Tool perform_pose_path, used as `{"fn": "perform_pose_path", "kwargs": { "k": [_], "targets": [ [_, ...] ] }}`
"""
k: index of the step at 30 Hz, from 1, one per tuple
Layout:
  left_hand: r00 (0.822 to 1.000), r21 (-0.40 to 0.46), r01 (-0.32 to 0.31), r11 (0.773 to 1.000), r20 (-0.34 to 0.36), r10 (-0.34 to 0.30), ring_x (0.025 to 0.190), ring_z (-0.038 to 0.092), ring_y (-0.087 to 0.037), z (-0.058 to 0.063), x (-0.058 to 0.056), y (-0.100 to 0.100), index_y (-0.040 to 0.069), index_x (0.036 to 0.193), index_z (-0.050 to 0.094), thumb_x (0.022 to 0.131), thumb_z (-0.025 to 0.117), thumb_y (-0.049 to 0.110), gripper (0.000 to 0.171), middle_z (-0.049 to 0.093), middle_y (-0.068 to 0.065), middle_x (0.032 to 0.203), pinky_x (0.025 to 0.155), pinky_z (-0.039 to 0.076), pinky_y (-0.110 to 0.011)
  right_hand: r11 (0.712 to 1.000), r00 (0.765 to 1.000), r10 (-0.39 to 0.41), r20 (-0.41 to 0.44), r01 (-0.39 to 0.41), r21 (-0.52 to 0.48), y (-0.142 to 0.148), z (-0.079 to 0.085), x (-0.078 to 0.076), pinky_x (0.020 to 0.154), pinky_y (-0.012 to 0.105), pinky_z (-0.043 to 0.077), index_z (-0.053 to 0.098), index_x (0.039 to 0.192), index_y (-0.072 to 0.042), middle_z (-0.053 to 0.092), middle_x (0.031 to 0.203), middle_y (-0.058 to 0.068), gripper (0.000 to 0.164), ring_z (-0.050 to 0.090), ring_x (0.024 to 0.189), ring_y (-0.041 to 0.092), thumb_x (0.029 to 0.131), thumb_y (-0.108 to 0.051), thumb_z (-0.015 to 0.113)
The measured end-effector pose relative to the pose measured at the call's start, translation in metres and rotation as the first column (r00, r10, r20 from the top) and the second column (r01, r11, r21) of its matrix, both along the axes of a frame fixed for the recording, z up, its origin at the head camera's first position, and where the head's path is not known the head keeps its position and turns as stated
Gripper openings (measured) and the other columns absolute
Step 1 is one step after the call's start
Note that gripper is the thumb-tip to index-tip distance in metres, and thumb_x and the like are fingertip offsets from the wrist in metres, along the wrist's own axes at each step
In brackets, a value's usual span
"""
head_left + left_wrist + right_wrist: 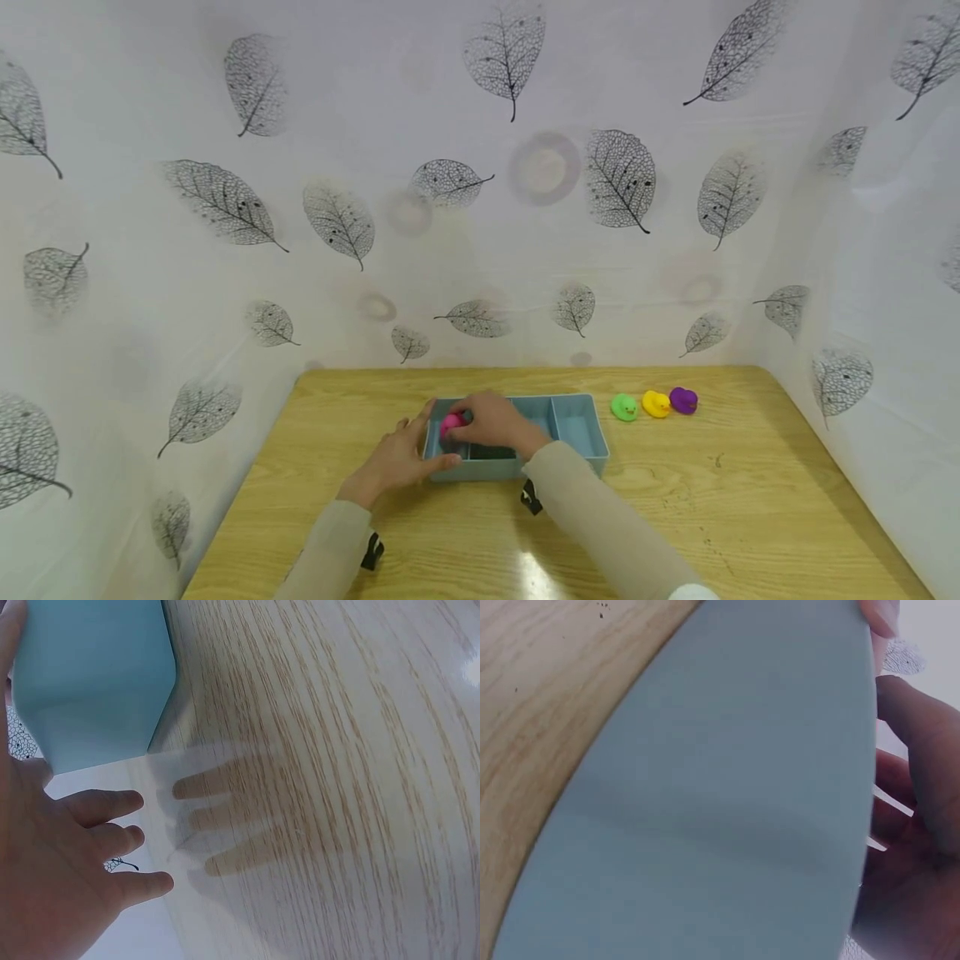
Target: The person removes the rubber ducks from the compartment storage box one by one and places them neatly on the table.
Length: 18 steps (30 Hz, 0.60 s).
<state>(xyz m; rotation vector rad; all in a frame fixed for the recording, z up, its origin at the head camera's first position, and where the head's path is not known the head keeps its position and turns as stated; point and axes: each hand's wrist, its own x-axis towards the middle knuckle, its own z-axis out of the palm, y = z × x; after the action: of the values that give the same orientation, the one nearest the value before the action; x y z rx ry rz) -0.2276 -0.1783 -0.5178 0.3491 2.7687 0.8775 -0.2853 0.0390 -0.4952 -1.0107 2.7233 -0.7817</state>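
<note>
A blue-grey divided box [581, 425] sits lengthwise on the table. My right hand [497, 421] reaches over its front wall and pinches a pink toy duck [452, 425] at the leftmost compartment; the fingers cover part of the duck. At the box's left end, my left hand [401, 457] holds the box, thumb along the front rim and a finger at the back left corner. The left wrist view shows this hand's other fingers [142, 889] stretched out beside the box end. In the right wrist view the front wall [727, 765] hides the duck.
Right of the box, a green duck [624, 407], a yellow duck [656, 405] and a purple duck [683, 401] stand in a row on the wooden table [675, 517]. A pale leaf-printed sheet [465, 250] hangs behind and along both sides.
</note>
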Motion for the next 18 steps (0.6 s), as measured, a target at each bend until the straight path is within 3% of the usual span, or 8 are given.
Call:
{"fn": "perform_pose_path", "kwargs": {
  "k": [3, 12, 18],
  "targets": [
    [1.000, -0.005, -0.002, 1.000, 0.005, 0.002, 0.149, 0.030, -0.065, 0.000, -0.001, -0.001, 0.032, 0.171, 0.007, 0.086, 0.069, 0.077, 0.114, 0.027, -0.044, 0.162, 0.113, 0.038, -0.077, 0.999, 1.000, -0.014, 0.021, 0.015, -0.046, 0.003, 0.005, 0.000, 0.064, 0.021, 0.047, 0.080, 0.110, -0.015, 0.072, 0.087, -0.005, 0.023, 0.052, 0.069, 0.004, 0.096, -0.032, 0.078],
    [1.000, -0.010, 0.007, 1.000, -0.003, -0.007, 0.150, 0.031, -0.063, -0.002, -0.001, -0.001, 0.030, 0.171, 0.008, 0.087, 0.069, 0.077, 0.114, 0.038, -0.043, 0.158, 0.113, 0.036, -0.079, 0.973, 0.995, -0.067, 0.079, 0.082, -0.215, 0.013, 0.009, -0.001, 0.067, 0.023, 0.056, 0.079, 0.113, -0.016, 0.076, 0.100, -0.002, 0.021, 0.065, 0.077, 0.006, 0.096, -0.028, 0.076],
    [1.000, -0.015, 0.003, 1.000, -0.008, -0.003, 0.144, 0.037, -0.067, 0.000, 0.000, -0.001, 0.031, 0.171, 0.009, 0.086, 0.068, 0.079, 0.114, 0.028, -0.044, 0.162, 0.113, 0.040, -0.077, 0.949, 0.991, -0.087, 0.100, 0.113, -0.295, 0.021, 0.011, -0.003, 0.073, 0.024, 0.059, 0.079, 0.107, -0.017, 0.074, 0.100, -0.003, 0.017, 0.068, 0.086, 0.008, 0.094, -0.029, 0.077]
  ]
}}
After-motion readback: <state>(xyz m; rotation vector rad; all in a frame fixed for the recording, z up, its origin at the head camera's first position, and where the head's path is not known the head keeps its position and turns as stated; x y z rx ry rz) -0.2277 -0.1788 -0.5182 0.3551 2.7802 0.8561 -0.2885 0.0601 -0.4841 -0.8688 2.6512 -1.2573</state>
